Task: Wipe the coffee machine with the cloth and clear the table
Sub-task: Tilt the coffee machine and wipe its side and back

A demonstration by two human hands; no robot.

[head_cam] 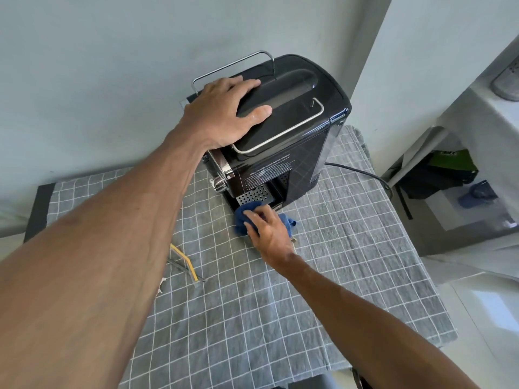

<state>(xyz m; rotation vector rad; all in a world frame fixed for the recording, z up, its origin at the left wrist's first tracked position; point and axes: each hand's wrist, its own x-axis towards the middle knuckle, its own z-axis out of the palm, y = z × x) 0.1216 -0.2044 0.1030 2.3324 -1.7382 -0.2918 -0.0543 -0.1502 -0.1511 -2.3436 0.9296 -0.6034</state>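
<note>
head view: left hand point(224, 113) flat atop coffee machine point(295, 130), right hand point(266, 228) clutching cloth point(247, 214)

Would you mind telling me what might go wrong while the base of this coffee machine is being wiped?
1. The blue cloth in the right hand may snag on the perforated drip tray.
2. The left hand presses on the coffee machine; it could slide on the checked tablecloth.
</note>
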